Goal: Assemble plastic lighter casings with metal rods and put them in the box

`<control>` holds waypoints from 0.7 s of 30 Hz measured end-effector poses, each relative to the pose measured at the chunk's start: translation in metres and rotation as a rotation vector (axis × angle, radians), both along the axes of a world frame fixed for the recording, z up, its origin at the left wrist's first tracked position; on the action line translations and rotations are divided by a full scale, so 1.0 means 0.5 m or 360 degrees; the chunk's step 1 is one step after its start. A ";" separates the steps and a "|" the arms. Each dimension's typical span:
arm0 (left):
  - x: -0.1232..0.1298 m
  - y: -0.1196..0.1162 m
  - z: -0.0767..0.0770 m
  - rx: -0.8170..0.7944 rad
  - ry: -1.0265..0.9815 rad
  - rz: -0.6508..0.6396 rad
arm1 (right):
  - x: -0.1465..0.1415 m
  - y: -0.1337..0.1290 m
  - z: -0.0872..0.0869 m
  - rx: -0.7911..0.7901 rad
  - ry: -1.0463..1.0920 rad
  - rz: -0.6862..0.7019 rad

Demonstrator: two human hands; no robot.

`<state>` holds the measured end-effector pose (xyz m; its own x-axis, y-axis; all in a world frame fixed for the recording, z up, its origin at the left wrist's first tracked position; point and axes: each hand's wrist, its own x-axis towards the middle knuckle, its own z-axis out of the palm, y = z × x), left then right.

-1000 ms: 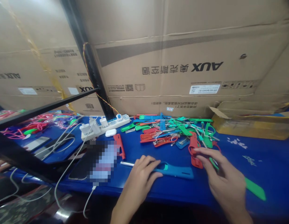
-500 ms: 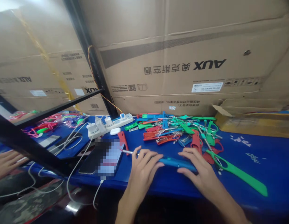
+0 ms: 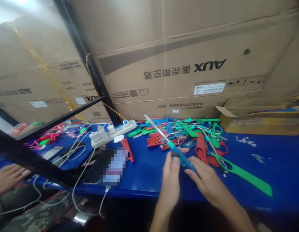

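Both hands hold a blue long-necked lighter [image 3: 172,147], its metal tube tilted up to the left over the table. My left hand [image 3: 172,172] is closed around the middle of the body, thumb on top. My right hand [image 3: 207,177] grips the rear end of the body between thumb and fingers. Behind them lies a pile of red, green and blue lighter parts [image 3: 188,130], some with metal tubes and thin wires. A long green lighter shell [image 3: 250,180] lies to the right of my right hand, and a red shell [image 3: 127,150] lies to the left.
A phone [image 3: 115,167] with a blurred screen lies at left on the blue table [image 3: 144,175], near a white power strip [image 3: 115,132] with cables. A black metal frame post [image 3: 43,161] stands farther left, beside another person's hand [image 3: 10,177]. At right sits an open cardboard box [image 3: 262,124].
The lighter's tube has swung from nearly flat to pointing upward. My left hand has moved right and turned its grip, closer to my right hand, which still holds the rear end.
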<state>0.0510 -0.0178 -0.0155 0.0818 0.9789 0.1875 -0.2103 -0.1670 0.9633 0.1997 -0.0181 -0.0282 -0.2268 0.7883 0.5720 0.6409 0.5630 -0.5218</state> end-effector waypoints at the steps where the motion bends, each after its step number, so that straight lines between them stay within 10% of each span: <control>1: 0.003 0.004 0.001 -0.0075 -0.0161 -0.0049 | -0.001 -0.001 0.002 -0.0054 -0.0042 0.0064; 9: -0.019 0.022 -0.001 -0.0440 -0.1068 0.0184 | 0.003 -0.005 0.010 -0.0305 -0.0013 0.0157; 21: 0.009 0.000 -0.018 -0.0273 -0.0713 0.0106 | -0.005 -0.001 -0.027 -0.0216 -0.0342 0.0221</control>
<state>0.0555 -0.0179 -0.0246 -0.0340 0.9991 0.0252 -0.6051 -0.0406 0.7951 0.1972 -0.0185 -0.0418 -0.4422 0.8074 0.3905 0.6666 0.5872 -0.4592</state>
